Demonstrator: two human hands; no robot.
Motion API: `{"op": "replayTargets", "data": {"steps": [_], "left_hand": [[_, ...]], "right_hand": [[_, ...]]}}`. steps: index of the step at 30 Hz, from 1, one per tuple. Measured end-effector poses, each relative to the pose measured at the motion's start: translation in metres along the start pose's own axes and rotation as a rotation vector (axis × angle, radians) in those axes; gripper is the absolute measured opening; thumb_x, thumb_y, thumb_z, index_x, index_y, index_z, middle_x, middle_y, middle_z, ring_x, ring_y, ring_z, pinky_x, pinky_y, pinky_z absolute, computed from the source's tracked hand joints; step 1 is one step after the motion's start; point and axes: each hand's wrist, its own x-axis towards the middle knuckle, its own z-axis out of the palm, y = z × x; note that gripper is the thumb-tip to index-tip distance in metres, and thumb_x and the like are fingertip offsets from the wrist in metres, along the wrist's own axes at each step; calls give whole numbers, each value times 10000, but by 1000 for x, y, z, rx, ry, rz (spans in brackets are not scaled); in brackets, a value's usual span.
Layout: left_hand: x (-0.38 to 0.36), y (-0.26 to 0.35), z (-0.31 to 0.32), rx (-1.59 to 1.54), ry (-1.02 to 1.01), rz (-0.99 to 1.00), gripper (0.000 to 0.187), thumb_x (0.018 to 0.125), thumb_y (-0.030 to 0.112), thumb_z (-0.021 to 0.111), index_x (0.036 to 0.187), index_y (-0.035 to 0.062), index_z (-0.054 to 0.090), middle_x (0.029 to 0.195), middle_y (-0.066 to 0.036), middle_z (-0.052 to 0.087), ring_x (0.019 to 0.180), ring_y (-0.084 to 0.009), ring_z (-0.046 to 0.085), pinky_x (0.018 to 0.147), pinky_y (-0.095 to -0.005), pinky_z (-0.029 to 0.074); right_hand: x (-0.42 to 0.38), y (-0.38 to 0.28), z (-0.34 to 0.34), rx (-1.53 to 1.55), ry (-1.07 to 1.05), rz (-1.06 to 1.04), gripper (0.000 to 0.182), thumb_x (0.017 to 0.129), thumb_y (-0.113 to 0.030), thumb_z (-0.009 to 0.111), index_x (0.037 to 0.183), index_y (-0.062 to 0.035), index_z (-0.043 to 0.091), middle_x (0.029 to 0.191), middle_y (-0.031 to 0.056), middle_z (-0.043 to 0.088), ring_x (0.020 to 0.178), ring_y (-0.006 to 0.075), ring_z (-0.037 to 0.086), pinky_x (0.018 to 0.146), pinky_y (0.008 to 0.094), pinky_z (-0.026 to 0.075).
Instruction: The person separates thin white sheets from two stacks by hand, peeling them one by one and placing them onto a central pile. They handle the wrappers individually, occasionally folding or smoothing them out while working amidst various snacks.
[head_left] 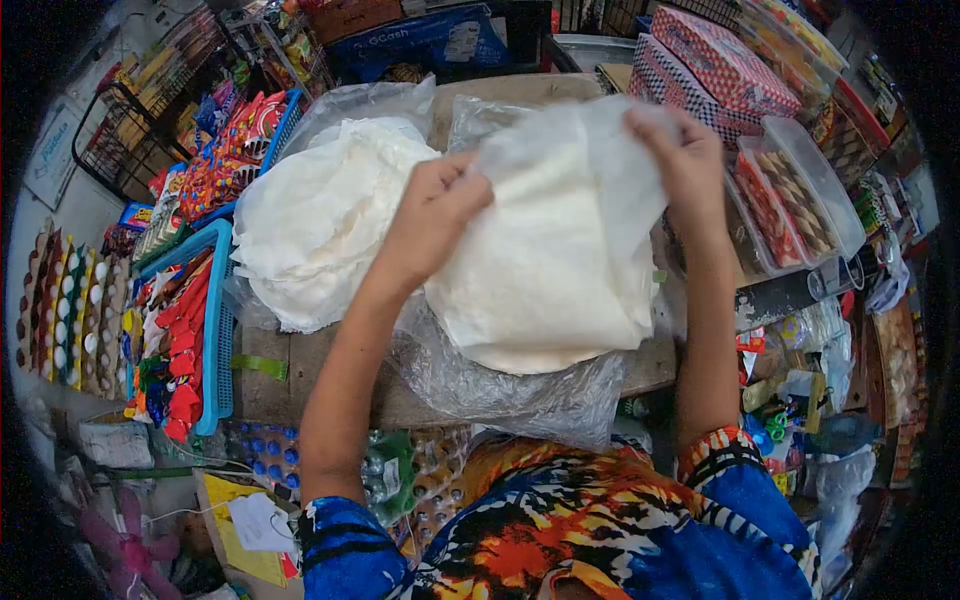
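My left hand (436, 212) is closed in a pinch at the left edge of a thin, pale spring roll wrapper (575, 150). At the opposite edge, the fingers of my right hand (688, 165) grip the same sheet, smeared a little by motion. The sheet is raised between both hands, above a stack of round wrappers (540, 310) lying on clear plastic (500, 395). To the left, a second pile of white wrappers (320, 225) has ragged, uneven edges and sits close beside my left forearm.
A wooden table (300, 370) bears both piles. Blue baskets (215, 330) of packaged snacks line its left side. Egg trays (85, 310) stand farther left. Checkered boxes (725, 60) and a clear container (800, 200) of snacks border the right. Bottles (390, 475) are below the front edge.
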Motion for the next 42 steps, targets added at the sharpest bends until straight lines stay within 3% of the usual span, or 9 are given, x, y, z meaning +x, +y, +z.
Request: {"op": "replayTargets", "data": {"steps": [5,12,14,17,22,27,31,37,42], "left_hand": [[6,-7,-15,92,223,-61,228,808,131,489,878,-17,648,740,19,573,679,-47,480,610,-211,383],[13,-17,-2,12,221,-92,272,876,242,531,893,1,656,789,20,572,734,-52,486,661,-199,374],[14,-18,-3,70,119,-140,420,874,339,593,1091,-19,623,944,-50,649,877,-112,587,796,-232,444],[17,-24,-10,307,34,-257,408,852,306,654,1097,-18,619,952,-57,661,842,-118,614,776,-237,473],[14,-28,-6,166,41,-129,377,828,246,686,1086,-20,617,934,-53,662,792,-108,616,728,-237,491],[14,-10,-25,161,172,-220,314,809,203,676,1028,-15,621,893,-37,654,764,-98,609,707,-232,484],[15,1,-50,33,295,-43,303,785,165,636,1037,-1,605,902,-72,657,714,-119,623,645,-231,505],[23,-12,-100,-81,560,-140,298,786,191,594,1014,-1,592,910,-100,657,746,-187,651,681,-298,533],[-6,12,-130,-450,544,-167,279,799,221,583,978,8,598,866,-97,657,707,-211,649,663,-309,539]], "right_hand": [[7,6,-13,260,249,55,258,826,-243,697,862,11,679,774,9,637,649,68,548,587,209,431],[-9,2,11,105,-7,-26,253,906,-268,607,906,-14,616,785,-13,613,699,42,522,607,204,416],[-10,5,14,88,-8,-39,261,910,-265,598,906,-5,611,778,-5,610,706,49,516,616,215,419],[-13,1,18,3,-43,-85,276,913,-259,583,902,16,600,764,14,606,714,65,507,635,238,425],[-18,-4,20,-130,-111,-101,270,900,-227,589,924,41,602,756,50,610,717,87,512,670,258,437],[-9,6,9,-1,166,-91,258,896,-189,598,1013,40,625,845,44,650,755,95,555,696,238,449],[8,18,-23,428,381,0,227,930,-169,554,1012,32,621,913,72,654,794,136,615,719,277,493],[9,15,-19,497,454,-67,220,905,-152,608,994,48,624,903,90,656,777,147,616,715,277,495],[10,14,-23,519,466,-89,212,908,-153,605,987,43,625,894,87,655,764,141,615,699,277,497]]}}
